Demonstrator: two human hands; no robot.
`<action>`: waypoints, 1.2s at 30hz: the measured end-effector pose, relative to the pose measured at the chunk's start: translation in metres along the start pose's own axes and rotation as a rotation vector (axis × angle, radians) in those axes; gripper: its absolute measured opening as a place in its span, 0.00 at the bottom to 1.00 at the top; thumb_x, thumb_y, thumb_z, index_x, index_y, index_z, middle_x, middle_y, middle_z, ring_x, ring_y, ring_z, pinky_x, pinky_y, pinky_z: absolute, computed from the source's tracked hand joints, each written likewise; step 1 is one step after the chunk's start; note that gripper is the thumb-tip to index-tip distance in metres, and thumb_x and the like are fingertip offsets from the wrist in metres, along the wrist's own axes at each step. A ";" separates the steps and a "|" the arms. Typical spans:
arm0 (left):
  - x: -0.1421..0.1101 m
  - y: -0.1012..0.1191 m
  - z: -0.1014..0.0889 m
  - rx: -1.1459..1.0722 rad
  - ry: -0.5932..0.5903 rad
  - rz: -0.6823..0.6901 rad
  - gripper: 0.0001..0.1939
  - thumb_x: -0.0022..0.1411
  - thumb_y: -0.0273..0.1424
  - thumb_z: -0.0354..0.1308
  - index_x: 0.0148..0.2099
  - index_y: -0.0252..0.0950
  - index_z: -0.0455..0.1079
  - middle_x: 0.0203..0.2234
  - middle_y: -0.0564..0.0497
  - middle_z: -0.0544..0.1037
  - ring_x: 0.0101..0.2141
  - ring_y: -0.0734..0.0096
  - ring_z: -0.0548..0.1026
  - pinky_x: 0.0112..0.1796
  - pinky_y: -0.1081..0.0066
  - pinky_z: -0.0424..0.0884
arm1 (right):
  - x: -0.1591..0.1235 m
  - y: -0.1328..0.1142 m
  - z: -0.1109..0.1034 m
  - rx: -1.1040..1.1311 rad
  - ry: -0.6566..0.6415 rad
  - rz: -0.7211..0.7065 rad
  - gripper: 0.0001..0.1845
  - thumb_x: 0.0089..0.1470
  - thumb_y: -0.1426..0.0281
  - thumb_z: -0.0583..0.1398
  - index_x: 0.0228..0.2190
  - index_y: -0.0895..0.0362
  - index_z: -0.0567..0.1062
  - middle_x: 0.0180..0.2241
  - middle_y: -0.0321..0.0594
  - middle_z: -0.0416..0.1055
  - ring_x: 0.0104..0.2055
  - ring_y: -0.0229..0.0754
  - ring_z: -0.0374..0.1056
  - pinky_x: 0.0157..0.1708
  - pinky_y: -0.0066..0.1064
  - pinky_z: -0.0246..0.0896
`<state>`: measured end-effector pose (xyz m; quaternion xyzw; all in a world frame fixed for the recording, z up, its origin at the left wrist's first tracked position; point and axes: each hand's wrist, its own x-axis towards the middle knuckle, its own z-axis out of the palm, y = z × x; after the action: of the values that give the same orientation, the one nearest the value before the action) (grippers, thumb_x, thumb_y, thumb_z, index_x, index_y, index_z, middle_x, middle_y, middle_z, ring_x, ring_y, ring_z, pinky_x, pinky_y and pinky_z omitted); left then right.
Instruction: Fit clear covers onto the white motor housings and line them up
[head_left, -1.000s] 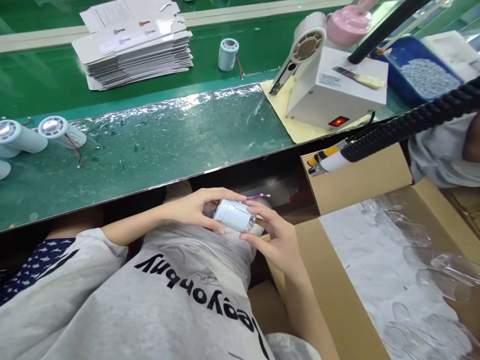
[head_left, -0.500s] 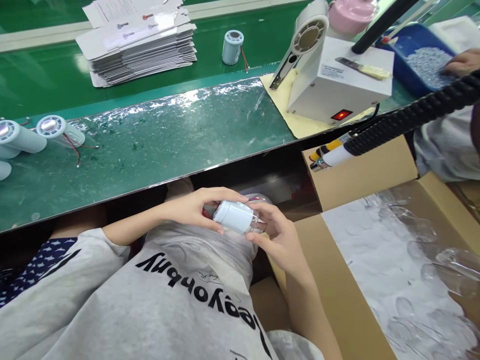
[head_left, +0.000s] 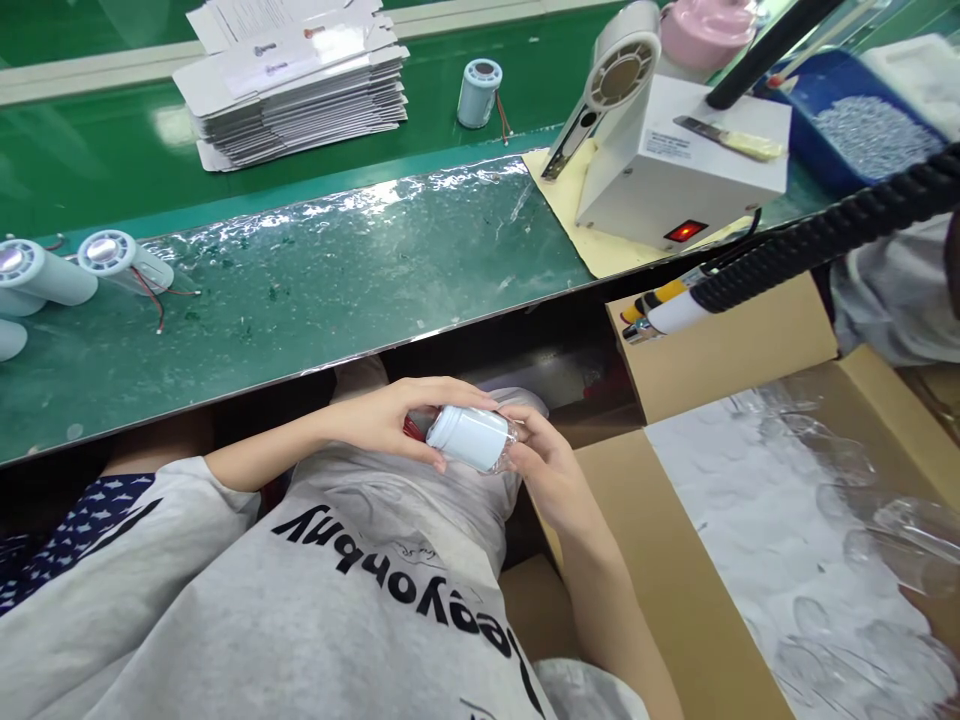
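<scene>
A light-blue cylinder [head_left: 471,437] is held over my lap, lying on its side between both hands. My left hand [head_left: 397,418] wraps its left end, with a bit of dark red showing beside the palm. At the right end, my right hand [head_left: 546,455] pinches a clear plastic piece [head_left: 510,452] that sits around or against the cylinder; how far it covers it I cannot tell. Similar cylinders with thin red wires stand or lie on the bench at left, one of them here [head_left: 124,262]. Another cylinder [head_left: 478,95] stands upright on the green belt.
A stack of flat white cartons [head_left: 300,110] lies on the belt. To the right stand a white machine [head_left: 675,170] with a lit red switch and a blue tray [head_left: 817,130] of small clear pieces. A coiled black hose [head_left: 817,235] hangs over an open carton [head_left: 675,560] holding clear plastic parts.
My right fingers have shifted along the clear end, and the thumb has moved off the cylinder's side. The carton stack and standing cylinder have drifted right. A co-worker's hand has left the blue tray.
</scene>
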<state>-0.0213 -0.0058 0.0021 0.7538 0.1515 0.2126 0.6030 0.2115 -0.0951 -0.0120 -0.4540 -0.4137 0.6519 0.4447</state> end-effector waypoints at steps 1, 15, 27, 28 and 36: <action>0.000 0.000 0.000 0.003 -0.001 0.006 0.36 0.58 0.35 0.72 0.67 0.45 0.68 0.65 0.39 0.71 0.65 0.50 0.69 0.59 0.56 0.72 | 0.000 0.001 0.000 0.020 0.010 0.038 0.26 0.51 0.49 0.70 0.42 0.52 0.73 0.32 0.35 0.74 0.31 0.40 0.73 0.27 0.31 0.76; 0.001 -0.004 0.001 -0.011 0.004 0.024 0.37 0.57 0.35 0.73 0.67 0.46 0.68 0.66 0.39 0.69 0.65 0.49 0.68 0.60 0.55 0.71 | 0.005 -0.003 0.012 0.214 -0.004 0.324 0.41 0.40 0.33 0.67 0.39 0.54 0.68 0.20 0.31 0.73 0.14 0.34 0.65 0.12 0.22 0.59; 0.003 0.000 0.003 -0.047 0.034 -0.016 0.33 0.57 0.32 0.72 0.64 0.43 0.71 0.62 0.39 0.73 0.61 0.51 0.72 0.51 0.63 0.77 | 0.009 0.001 0.012 0.276 -0.164 0.462 0.43 0.47 0.30 0.59 0.32 0.60 0.77 0.19 0.38 0.71 0.13 0.30 0.61 0.09 0.19 0.51; 0.002 0.002 0.004 -0.051 0.041 -0.042 0.32 0.57 0.32 0.71 0.64 0.43 0.71 0.61 0.39 0.73 0.60 0.52 0.74 0.49 0.64 0.78 | 0.008 0.002 0.012 0.263 -0.182 0.466 0.44 0.48 0.29 0.57 0.32 0.61 0.77 0.19 0.38 0.71 0.13 0.31 0.60 0.09 0.19 0.51; 0.000 0.012 0.011 -0.297 0.141 -0.298 0.36 0.56 0.32 0.71 0.65 0.39 0.66 0.48 0.44 0.79 0.43 0.65 0.80 0.43 0.68 0.79 | 0.000 0.017 -0.001 -0.329 0.000 -0.351 0.40 0.56 0.41 0.63 0.61 0.49 0.65 0.58 0.51 0.72 0.52 0.52 0.76 0.43 0.41 0.79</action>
<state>-0.0160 -0.0182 0.0121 0.6094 0.2701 0.1933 0.7200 0.2092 -0.0999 -0.0287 -0.4414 -0.5869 0.4886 0.4711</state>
